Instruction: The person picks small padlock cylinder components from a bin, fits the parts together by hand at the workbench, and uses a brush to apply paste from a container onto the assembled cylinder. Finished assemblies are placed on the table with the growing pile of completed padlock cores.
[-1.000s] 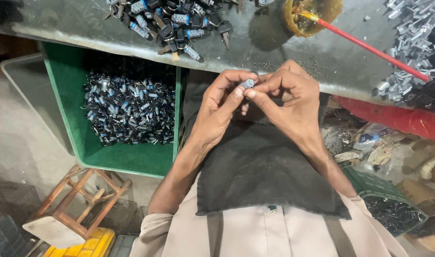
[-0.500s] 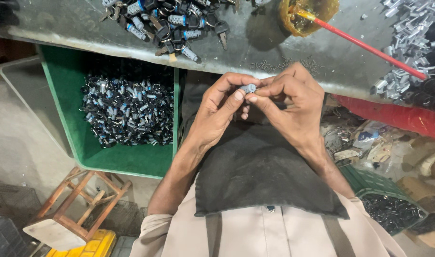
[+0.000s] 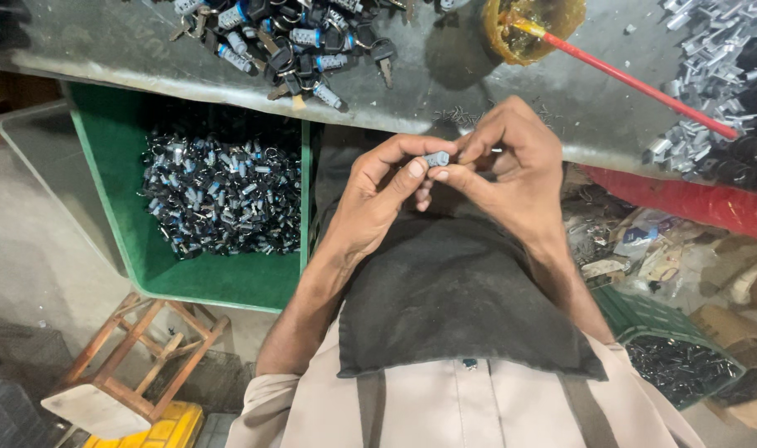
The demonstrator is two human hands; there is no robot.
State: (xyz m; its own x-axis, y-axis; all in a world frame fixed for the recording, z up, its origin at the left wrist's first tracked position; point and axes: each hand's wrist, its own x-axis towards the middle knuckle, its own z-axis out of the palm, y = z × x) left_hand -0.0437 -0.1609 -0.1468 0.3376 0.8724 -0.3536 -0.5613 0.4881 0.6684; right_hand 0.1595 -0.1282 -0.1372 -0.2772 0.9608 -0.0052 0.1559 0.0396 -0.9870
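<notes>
Held piece: a small grey metal cylinder, pinched between both hands above the person's lap, just on the near side of the bench edge.
Left hand: the left hand comes in from the left; thumb and forefinger close together on the left end of the cylinder, the other fingers curled below.
Right hand: the right hand meets it from the right; its fingertips are clamped on the right end, so both grips are shut on the one piece.
Handling: the cylinder looks light, rigid and smooth, probably slippery if oiled; being so small, it is best taken by its two ends with fingertips, as here, and could easily drop into the lap.
Lap: a dark grey cloth lies over the knees directly under the hands.
Bench: a worn grey metal bench runs across the far side.
On the bench, far left: a heap of small keyed lock cylinders with black and blue parts.
On the bench, far right: a yellowish tub of grease with a red stick leaning out of it, and beside it a pile of bright metal clips.
Left, below the bench: a green plastic crate holding many dark small parts.
Near left: a wooden stool on the floor.
</notes>
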